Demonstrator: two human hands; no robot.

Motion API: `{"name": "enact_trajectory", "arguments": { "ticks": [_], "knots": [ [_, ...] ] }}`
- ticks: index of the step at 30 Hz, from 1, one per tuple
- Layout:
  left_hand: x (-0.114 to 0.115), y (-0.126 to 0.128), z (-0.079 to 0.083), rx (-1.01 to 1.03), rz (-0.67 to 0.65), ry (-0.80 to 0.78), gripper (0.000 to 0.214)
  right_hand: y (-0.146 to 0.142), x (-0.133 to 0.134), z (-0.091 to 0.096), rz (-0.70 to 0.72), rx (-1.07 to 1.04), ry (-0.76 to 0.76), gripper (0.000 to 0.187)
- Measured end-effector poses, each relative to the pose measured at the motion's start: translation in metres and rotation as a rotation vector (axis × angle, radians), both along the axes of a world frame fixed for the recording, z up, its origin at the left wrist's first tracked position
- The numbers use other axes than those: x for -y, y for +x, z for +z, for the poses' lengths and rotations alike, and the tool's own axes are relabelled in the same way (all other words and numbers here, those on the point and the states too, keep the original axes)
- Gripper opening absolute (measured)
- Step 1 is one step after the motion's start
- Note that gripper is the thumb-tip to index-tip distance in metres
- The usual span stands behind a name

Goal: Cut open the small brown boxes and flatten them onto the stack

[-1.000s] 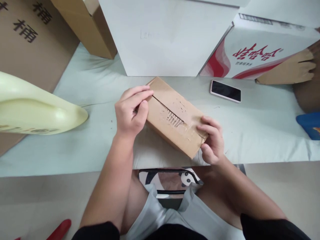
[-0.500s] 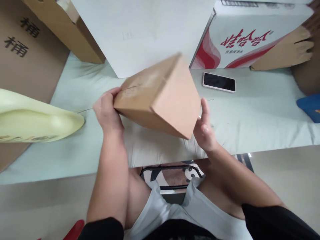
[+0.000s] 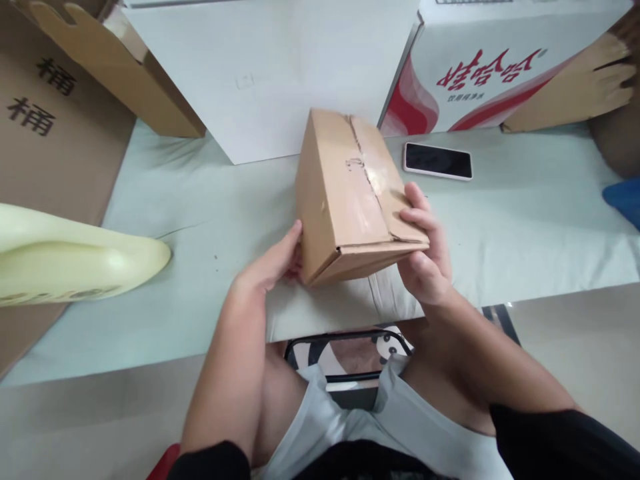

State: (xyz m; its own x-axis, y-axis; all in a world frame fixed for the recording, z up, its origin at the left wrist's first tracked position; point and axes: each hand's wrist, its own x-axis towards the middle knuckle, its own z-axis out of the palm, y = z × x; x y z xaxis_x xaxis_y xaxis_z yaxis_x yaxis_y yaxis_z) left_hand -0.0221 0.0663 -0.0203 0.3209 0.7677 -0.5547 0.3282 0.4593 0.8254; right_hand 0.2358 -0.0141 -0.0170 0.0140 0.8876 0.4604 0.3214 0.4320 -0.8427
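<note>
A small brown cardboard box (image 3: 345, 193) stands on the pale cloth-covered surface (image 3: 200, 220), its taped seam facing up. My left hand (image 3: 273, 263) lies against the box's lower left side with the fingers stretched along it. My right hand (image 3: 425, 250) grips the near right corner, fingers curled over the top flap and thumb underneath.
A large white box (image 3: 260, 67) and a red-and-white printed carton (image 3: 490, 73) stand behind. A phone (image 3: 437, 161) lies face up to the right. Brown cartons (image 3: 55, 133) stand at the left, with a pale yellow curved object (image 3: 75, 257) and a blue thing (image 3: 623, 200) at the far right.
The box lay flat with its torn seam up, was lifted and turned over, and now stands with a different taped face up. Both hands shifted their hold on it.
</note>
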Motion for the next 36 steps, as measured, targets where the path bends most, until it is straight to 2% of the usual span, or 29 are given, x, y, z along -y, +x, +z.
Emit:
{"name": "enact_trajectory", "arguments": {
  "ticks": [2, 3, 6, 9, 11, 13, 16, 18, 20, 22, 24, 26, 28, 30, 33, 36],
  "knots": [
    [-0.002, 0.000, -0.001, -0.147, -0.063, 0.032, 0.057, 0.000, -0.002, -0.005, 0.035, -0.044, -0.031, 0.051],
    [-0.003, 0.000, -0.002, -0.200, -0.038, 0.089, 0.049, 0.000, -0.003, -0.006, 0.060, -0.064, -0.050, 0.049],
    [-0.008, -0.002, -0.001, -0.257, 0.206, 0.379, 0.035, -0.002, -0.006, -0.008, 0.110, -0.127, -0.112, 0.045],
    [-0.011, -0.004, 0.003, -0.131, 0.458, 0.867, 0.047, -0.005, -0.006, -0.003, 0.140, -0.130, -0.166, 0.046],
    [-0.011, -0.004, 0.006, 0.013, 0.444, 1.211, 0.050, -0.006, -0.004, 0.001, 0.184, -0.104, -0.185, 0.046],
    [-0.011, -0.002, 0.007, 0.041, 0.298, 1.405, 0.042, -0.007, -0.004, 0.003, 0.234, -0.087, -0.197, 0.046],
    [-0.012, -0.001, 0.005, -0.070, 0.152, 1.428, 0.038, -0.004, -0.006, 0.002, 0.234, -0.126, -0.247, 0.059],
    [-0.013, -0.003, 0.004, -0.119, 0.134, 1.366, 0.044, 0.004, -0.010, -0.001, 0.108, -0.084, -0.313, 0.063],
    [-0.012, -0.005, 0.004, -0.124, 0.129, 1.337, 0.046, 0.014, -0.014, -0.003, -0.094, 0.152, -0.376, 0.055],
    [-0.010, -0.005, 0.005, -0.114, 0.129, 1.348, 0.044, 0.023, -0.018, -0.003, -0.241, 0.513, -0.449, 0.046],
    [-0.009, -0.005, 0.007, -0.111, 0.128, 1.370, 0.041, 0.030, -0.020, -0.001, -0.274, 0.787, -0.540, 0.044],
    [-0.008, -0.004, 0.007, -0.109, 0.125, 1.382, 0.041, 0.031, -0.020, 0.002, -0.251, 0.908, -0.639, 0.041],
    [-0.009, -0.003, 0.008, -0.102, 0.122, 1.389, 0.041, 0.030, -0.021, 0.004, -0.249, 0.935, -0.698, 0.035],
    [-0.009, -0.003, 0.008, -0.094, 0.129, 1.398, 0.040, 0.029, -0.024, 0.001, -0.283, 0.909, -0.696, 0.029],
    [-0.008, 0.000, 0.007, -0.079, 0.149, 1.387, 0.040, 0.033, -0.029, -0.008, -0.406, 0.749, -0.604, 0.024],
    [-0.006, 0.003, 0.007, -0.068, 0.163, 1.354, 0.045, 0.038, -0.035, -0.012, -0.596, 0.512, -0.427, 0.022]
  ]
}}
